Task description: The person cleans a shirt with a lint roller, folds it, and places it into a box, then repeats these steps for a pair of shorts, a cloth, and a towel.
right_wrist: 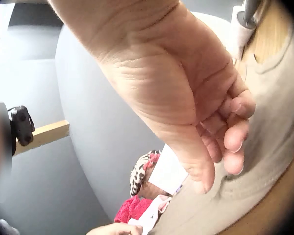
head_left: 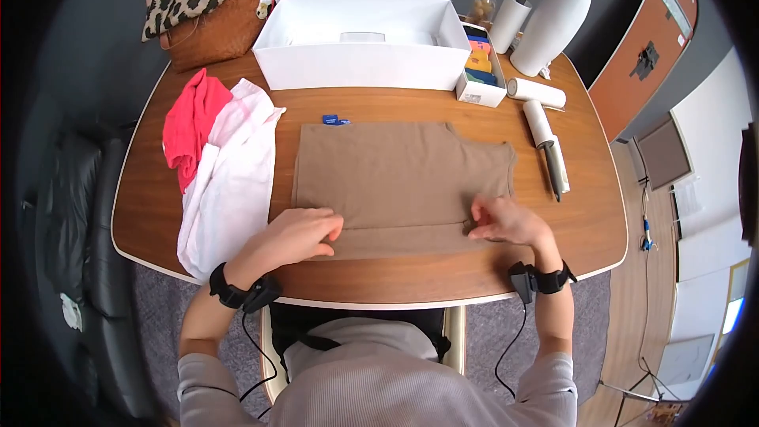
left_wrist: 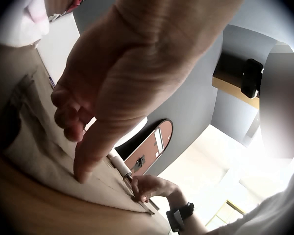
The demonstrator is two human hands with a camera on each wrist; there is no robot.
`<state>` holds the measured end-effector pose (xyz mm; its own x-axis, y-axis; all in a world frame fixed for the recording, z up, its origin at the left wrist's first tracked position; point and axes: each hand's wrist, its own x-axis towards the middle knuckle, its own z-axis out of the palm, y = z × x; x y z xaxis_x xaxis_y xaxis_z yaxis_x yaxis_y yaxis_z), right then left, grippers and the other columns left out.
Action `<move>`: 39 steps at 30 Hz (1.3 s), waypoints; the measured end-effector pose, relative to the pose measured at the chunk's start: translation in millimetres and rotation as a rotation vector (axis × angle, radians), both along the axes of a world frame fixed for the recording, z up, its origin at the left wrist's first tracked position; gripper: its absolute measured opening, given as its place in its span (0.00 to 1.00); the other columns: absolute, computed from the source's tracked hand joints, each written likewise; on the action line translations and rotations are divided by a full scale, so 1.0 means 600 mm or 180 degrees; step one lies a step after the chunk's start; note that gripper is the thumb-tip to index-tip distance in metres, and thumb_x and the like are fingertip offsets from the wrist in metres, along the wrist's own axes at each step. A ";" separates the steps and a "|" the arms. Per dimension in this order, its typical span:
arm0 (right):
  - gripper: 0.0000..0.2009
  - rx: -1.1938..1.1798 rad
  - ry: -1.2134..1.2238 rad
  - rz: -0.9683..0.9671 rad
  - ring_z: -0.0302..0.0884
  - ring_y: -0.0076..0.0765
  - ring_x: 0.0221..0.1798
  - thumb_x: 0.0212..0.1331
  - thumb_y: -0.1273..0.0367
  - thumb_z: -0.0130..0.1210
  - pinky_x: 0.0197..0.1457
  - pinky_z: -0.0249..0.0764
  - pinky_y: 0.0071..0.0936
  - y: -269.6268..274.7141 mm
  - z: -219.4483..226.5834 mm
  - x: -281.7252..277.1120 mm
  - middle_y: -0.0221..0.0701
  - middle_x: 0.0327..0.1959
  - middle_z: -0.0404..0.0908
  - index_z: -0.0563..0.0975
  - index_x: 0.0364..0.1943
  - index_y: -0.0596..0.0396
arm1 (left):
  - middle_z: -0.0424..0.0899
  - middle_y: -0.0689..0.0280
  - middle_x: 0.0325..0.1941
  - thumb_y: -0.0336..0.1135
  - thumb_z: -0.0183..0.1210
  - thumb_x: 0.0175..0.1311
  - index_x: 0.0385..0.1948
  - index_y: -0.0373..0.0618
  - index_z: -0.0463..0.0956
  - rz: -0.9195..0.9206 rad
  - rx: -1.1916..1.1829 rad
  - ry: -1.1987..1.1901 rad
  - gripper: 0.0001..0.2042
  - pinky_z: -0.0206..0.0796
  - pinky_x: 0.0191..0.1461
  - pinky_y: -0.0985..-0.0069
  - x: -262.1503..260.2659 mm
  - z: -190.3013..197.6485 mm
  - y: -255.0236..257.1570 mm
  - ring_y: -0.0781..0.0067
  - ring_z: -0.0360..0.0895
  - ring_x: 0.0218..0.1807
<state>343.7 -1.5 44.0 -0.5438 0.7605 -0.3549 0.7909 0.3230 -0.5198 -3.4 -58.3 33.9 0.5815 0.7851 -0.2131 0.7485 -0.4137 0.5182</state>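
A brown shirt (head_left: pixel 395 170) lies folded on the wooden table, a straight seam or fold line running along its near side. My left hand (head_left: pixel 304 235) is over its near left corner. In the left wrist view, the thumb (left_wrist: pixel 85 164) points down at the cloth and the other fingers bend loosely. Above the near right part of the shirt, my right hand (head_left: pixel 510 221) has its thumb and fingers apart. Between them the right wrist view shows no cloth, only loosely curled fingers (right_wrist: pixel 235 134) close over the fabric.
Left of the shirt lie a pink garment (head_left: pixel 194 122) and a white one (head_left: pixel 229 182). A long white box (head_left: pixel 364 67) stands behind, beside a small box (head_left: pixel 482 95) of coloured items. A lint roller (head_left: pixel 539 125) lies at right. Near the shirt's far edge is a blue tag (head_left: pixel 332 119).
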 end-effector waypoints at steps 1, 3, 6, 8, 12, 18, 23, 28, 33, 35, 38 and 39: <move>0.16 -0.0007 -0.0011 0.0096 0.71 0.34 0.24 0.40 0.67 0.65 0.27 0.64 0.28 0.004 -0.005 -0.002 0.31 0.17 0.73 0.68 0.26 0.55 | 0.70 0.62 0.26 0.32 0.60 0.44 0.25 0.44 0.66 -0.0108 -0.0203 0.0087 0.11 0.60 0.33 0.67 0.001 -0.006 0.004 0.59 0.70 0.33; 0.18 -0.0030 -0.0035 0.0287 0.71 0.38 0.24 0.37 0.67 0.66 0.27 0.64 0.30 0.006 -0.016 -0.004 0.32 0.18 0.72 0.66 0.25 0.55 | 0.69 0.63 0.24 0.32 0.61 0.44 0.24 0.43 0.65 -0.0177 -0.0298 0.0043 0.11 0.60 0.32 0.68 -0.005 -0.015 0.008 0.61 0.69 0.31; 0.20 -0.0063 -0.0146 0.0266 0.72 0.43 0.29 0.33 0.65 0.68 0.30 0.65 0.33 0.006 -0.020 0.005 0.35 0.22 0.73 0.67 0.26 0.55 | 0.68 0.63 0.25 0.32 0.61 0.43 0.25 0.43 0.64 -0.0230 -0.0466 -0.0065 0.13 0.59 0.32 0.69 -0.015 -0.015 0.013 0.62 0.69 0.31; 0.21 0.0038 -0.0401 0.0150 0.72 0.44 0.31 0.30 0.63 0.68 0.31 0.65 0.34 0.002 -0.019 0.011 0.35 0.23 0.74 0.68 0.26 0.55 | 0.68 0.63 0.25 0.32 0.62 0.42 0.25 0.42 0.63 -0.0263 -0.0433 -0.0090 0.14 0.59 0.32 0.70 -0.019 -0.020 0.012 0.63 0.68 0.31; 0.25 0.0360 -0.1087 -0.0202 0.72 0.45 0.32 0.23 0.56 0.70 0.32 0.66 0.35 -0.012 -0.006 0.029 0.37 0.23 0.74 0.70 0.25 0.55 | 0.68 0.63 0.28 0.31 0.64 0.40 0.26 0.42 0.62 -0.0184 -0.0553 -0.0034 0.17 0.60 0.34 0.70 -0.017 -0.015 0.010 0.62 0.69 0.34; 0.25 0.0336 -0.1527 -0.0782 0.74 0.41 0.29 0.19 0.56 0.71 0.31 0.67 0.32 -0.024 -0.002 0.089 0.34 0.21 0.75 0.72 0.21 0.56 | 0.67 0.62 0.27 0.33 0.65 0.39 0.26 0.41 0.62 -0.0156 -0.0442 -0.0195 0.18 0.60 0.33 0.71 -0.024 -0.024 0.009 0.63 0.68 0.32; 0.22 0.0036 -0.0820 -0.0974 0.75 0.40 0.28 0.25 0.54 0.69 0.30 0.67 0.33 -0.021 0.006 0.106 0.36 0.21 0.76 0.73 0.20 0.55 | 0.68 0.63 0.27 0.33 0.65 0.38 0.26 0.41 0.62 -0.0306 -0.0432 -0.0121 0.18 0.60 0.31 0.70 -0.024 -0.025 0.016 0.62 0.68 0.30; 0.22 0.0207 -0.1323 -0.0808 0.74 0.41 0.27 0.25 0.57 0.70 0.29 0.67 0.33 -0.020 -0.003 0.087 0.37 0.20 0.75 0.72 0.21 0.55 | 0.68 0.62 0.28 0.34 0.65 0.38 0.27 0.41 0.62 -0.0375 -0.0451 -0.0108 0.19 0.60 0.31 0.70 -0.025 -0.028 0.018 0.62 0.69 0.30; 0.22 -0.0019 -0.0962 -0.0891 0.75 0.41 0.29 0.23 0.58 0.71 0.30 0.68 0.33 -0.003 0.026 0.118 0.37 0.23 0.77 0.74 0.23 0.55 | 0.70 0.62 0.26 0.37 0.63 0.43 0.25 0.42 0.65 -0.0331 -0.0596 -0.0036 0.15 0.61 0.31 0.69 -0.030 -0.018 0.033 0.62 0.70 0.30; 0.17 0.0470 -0.0582 -0.0840 0.75 0.43 0.30 0.35 0.60 0.66 0.32 0.69 0.34 0.014 0.043 0.093 0.39 0.23 0.76 0.74 0.24 0.56 | 0.71 0.61 0.25 0.38 0.62 0.45 0.24 0.43 0.67 -0.0022 -0.0744 0.0254 0.13 0.61 0.31 0.69 -0.028 0.007 0.055 0.62 0.70 0.30; 0.12 0.1302 -0.0212 -0.0677 0.74 0.44 0.32 0.44 0.64 0.59 0.35 0.70 0.35 0.066 0.043 0.017 0.39 0.25 0.75 0.74 0.29 0.55 | 0.72 0.60 0.28 0.33 0.57 0.47 0.27 0.42 0.67 0.0612 0.0840 -0.0203 0.09 0.63 0.35 0.69 -0.046 -0.012 0.123 0.59 0.72 0.34; 0.10 0.1578 -0.0263 -0.0534 0.74 0.44 0.33 0.47 0.66 0.56 0.36 0.70 0.36 0.095 0.021 -0.003 0.39 0.27 0.74 0.73 0.32 0.55 | 0.71 0.59 0.34 0.31 0.58 0.46 0.30 0.42 0.67 0.0632 0.1239 -0.0101 0.11 0.63 0.40 0.69 -0.053 -0.014 0.150 0.59 0.70 0.39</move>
